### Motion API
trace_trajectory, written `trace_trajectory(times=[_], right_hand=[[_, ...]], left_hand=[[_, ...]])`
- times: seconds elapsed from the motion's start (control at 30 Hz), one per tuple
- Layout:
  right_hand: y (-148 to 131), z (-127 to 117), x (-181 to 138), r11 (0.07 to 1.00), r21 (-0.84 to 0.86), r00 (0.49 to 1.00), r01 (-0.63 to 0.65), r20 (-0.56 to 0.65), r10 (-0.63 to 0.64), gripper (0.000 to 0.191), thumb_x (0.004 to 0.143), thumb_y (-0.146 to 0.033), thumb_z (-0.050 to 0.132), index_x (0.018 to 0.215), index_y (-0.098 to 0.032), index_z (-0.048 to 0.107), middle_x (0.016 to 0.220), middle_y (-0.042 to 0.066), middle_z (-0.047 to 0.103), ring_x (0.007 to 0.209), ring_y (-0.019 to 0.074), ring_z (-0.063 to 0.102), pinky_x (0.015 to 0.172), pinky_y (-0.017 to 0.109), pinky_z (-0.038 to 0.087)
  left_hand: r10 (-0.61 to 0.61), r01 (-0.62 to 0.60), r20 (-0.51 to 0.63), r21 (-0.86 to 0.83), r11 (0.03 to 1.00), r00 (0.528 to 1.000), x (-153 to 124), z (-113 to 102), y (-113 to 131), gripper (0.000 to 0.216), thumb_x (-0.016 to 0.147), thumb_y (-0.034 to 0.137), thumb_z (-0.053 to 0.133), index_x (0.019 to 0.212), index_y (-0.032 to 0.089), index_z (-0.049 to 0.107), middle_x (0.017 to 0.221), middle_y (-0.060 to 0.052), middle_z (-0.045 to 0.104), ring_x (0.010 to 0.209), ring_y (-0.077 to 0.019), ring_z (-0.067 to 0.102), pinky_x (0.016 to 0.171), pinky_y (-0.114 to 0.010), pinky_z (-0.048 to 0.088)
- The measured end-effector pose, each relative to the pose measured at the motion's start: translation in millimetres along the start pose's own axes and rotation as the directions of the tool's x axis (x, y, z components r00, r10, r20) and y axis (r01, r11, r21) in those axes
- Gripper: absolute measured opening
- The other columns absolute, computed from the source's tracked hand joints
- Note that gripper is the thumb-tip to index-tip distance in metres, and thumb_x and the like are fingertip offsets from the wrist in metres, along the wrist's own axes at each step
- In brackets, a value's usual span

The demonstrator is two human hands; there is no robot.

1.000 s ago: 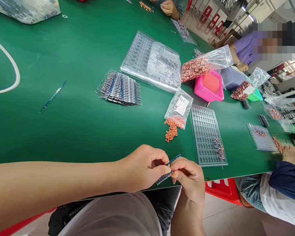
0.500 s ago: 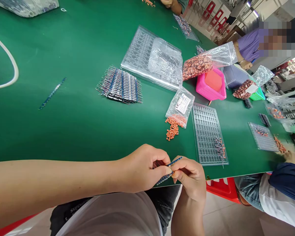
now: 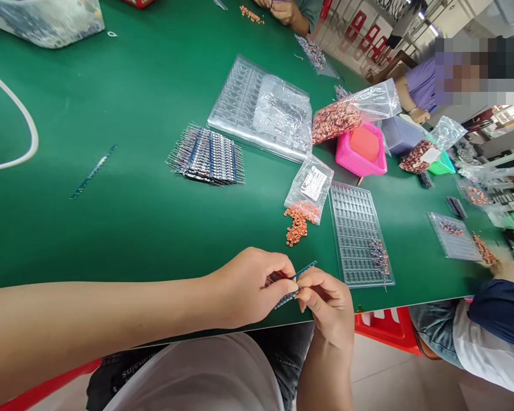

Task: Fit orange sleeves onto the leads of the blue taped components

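Left hand (image 3: pixel 255 288) is pinching the strip (image 3: pixel 285 301) — probably light and bendable; its blue edge (image 3: pixel 307 268) is offering best hold. Right hand (image 3: pixel 330 302) is bunching fingertips alongside, grip unclear.

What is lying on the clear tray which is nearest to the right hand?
Small wiry pieces, partly orange, lie together on the lower right part of the tray. Whatever is directly beneath them cannot be seen.
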State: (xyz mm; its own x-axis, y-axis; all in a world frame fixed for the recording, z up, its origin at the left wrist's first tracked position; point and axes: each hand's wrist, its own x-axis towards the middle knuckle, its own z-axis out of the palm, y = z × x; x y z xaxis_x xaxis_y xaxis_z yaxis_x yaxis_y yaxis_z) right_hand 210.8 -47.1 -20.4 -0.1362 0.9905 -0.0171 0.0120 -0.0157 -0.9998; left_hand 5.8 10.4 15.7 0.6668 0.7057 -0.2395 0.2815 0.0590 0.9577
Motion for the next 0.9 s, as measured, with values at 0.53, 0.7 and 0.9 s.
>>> trace_trajectory(times=[0.53, 0.7, 0.9], right_hand=[[4, 5, -1, 0.998, 0.018, 0.992, 0.061, -0.115, -0.058, 0.006, 0.089, -0.028, 0.071, 0.09, -0.023, 0.074, 0.075, 0.001, 0.06, 0.059, 0.0111, 0.052, 0.05, 0.023, 0.043], [5, 5, 2, 0.993, 0.106, 0.998, 0.058, -0.043, -0.053, 0.01, 0.084, -0.032, 0.077, 0.086, -0.023, 0.075, 0.072, -0.001, 0.06, 0.056, 0.0103, 0.052, 0.05, 0.023, 0.041], [-5, 2, -3, 0.999, 0.011, 0.999, 0.031, -0.03, -0.031, 0.023, 0.082, -0.043, 0.077, 0.082, -0.02, 0.073, 0.071, 0.0, 0.062, 0.053, 0.0102, 0.051, 0.049, 0.024, 0.04]], left_hand=[[-0.031, 0.029, -0.075, -0.036, 0.999, 0.997, 2, -1, -1, 0.017, 0.089, 0.029, 0.06, 0.088, 0.018, 0.073, 0.084, -0.002, 0.077, 0.079, -0.0179, 0.067, 0.076, -0.027, 0.05], [0.08, -0.073, -0.053, 0.116, 0.99, 0.995, -3, 0, -3, 0.018, 0.088, 0.03, 0.058, 0.079, 0.02, 0.071, 0.077, 0.0, 0.068, 0.073, -0.0163, 0.059, 0.069, -0.026, 0.043], [0.1, -0.1, -0.003, 0.09, 0.991, 0.995, -6, 5, -7, 0.024, 0.091, 0.034, 0.053, 0.077, 0.022, 0.07, 0.075, -0.001, 0.067, 0.069, -0.017, 0.055, 0.065, -0.027, 0.04]])
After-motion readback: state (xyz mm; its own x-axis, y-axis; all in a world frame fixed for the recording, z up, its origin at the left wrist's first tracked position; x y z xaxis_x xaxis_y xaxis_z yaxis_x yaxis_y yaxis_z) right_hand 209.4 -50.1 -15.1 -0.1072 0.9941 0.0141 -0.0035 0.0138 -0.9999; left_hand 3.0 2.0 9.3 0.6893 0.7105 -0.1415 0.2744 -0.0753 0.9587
